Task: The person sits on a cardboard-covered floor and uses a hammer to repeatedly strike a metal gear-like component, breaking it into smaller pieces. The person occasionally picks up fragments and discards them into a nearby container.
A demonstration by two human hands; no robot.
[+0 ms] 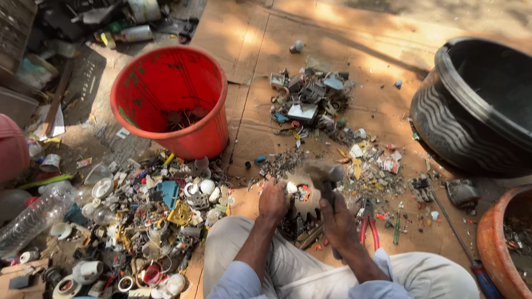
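My left hand (272,200) pinches a small white part against a toothed metal gear (303,197) that lies flat on the cardboard (260,66) in front of my knees. My right hand (338,220) grips the handle of a hammer (324,175), whose blurred head hangs just above the gear. Small broken bits and red fragments lie around the gear. Both forearms in light blue sleeves come in from the bottom edge.
A red bucket (173,99) stands behind, a black tub (476,105) at right, a clay pot (507,243) at lower right. Scrap parts (138,221) pile at left with a plastic bottle (33,218). Red-handled pliers (368,224) and screwdrivers (460,243) lie to the right.
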